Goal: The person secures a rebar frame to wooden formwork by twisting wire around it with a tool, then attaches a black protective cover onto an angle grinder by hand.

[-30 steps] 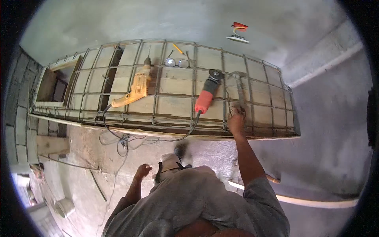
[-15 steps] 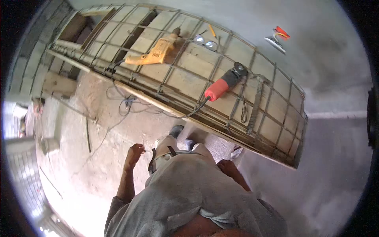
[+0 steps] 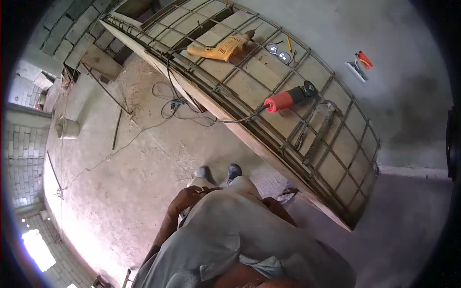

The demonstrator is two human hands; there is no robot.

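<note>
My left hand is at the left side of my waist, against the light trousers, just past the hem of my grey shirt. Its fingers are curled in; what they hold, if anything, is too small to make out. On the other side, my right hand hangs by my right hip, partly covered by the shirt, its fingers hidden. Neither hand touches the tools on the rebar grid. A red and black angle grinder lies there, as does a yellow drill.
A wooden board edges the slab form. Beside the grinder rests a hammer. Glasses and a yellow pencil lie farther back. Black cords loop over the floor near a bucket. An open socket box is in the wall.
My left hand has come in from beside my body to my waist. The view has turned, showing more floor at left. My feet now stand side by side. The tools stay on the grid.
</note>
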